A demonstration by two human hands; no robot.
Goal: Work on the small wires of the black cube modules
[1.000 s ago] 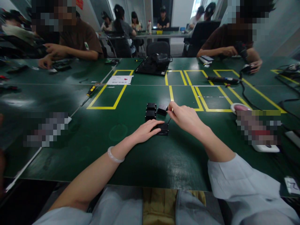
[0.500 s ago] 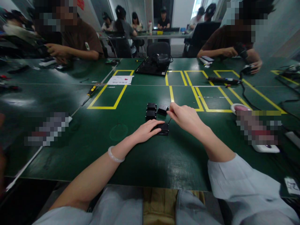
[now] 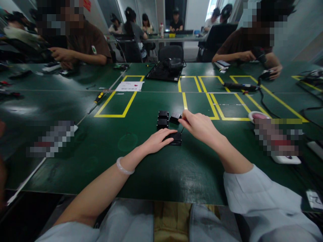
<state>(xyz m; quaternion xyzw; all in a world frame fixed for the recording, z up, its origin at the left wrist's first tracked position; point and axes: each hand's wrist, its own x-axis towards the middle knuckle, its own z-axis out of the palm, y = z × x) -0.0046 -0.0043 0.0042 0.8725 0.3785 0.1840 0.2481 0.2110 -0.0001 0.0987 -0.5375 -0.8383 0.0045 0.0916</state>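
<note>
A flat black block (image 3: 176, 138) lies on the green table in front of me. My left hand (image 3: 159, 139) rests over its left part, with thumb and fingers stretched along it and holding it down. Above the block's right edge, my right hand (image 3: 195, 122) pinches a thin dark rod, apparently a hex key (image 3: 182, 130), whose lower end meets the block's right corner. The fingers hide its upper part. Just beyond my left hand stand two black blocks in a row, a nearer one (image 3: 163, 123) and a farther one (image 3: 163, 114). Another black block (image 3: 175, 117) sits tilted beside them.
Yellow tape outlines (image 3: 109, 116) mark the green table (image 3: 101, 174). A yellow-black screwdriver (image 3: 99, 97) and a white paper (image 3: 130, 86) lie left; a black power tool (image 3: 241, 87) with a cable lies right. Blurred-out objects flank me. Other people work across the table.
Almost nothing differs. The fingers of my right hand have shifted very slightly around the thin rod; my left hand and the blocks stay in place.
</note>
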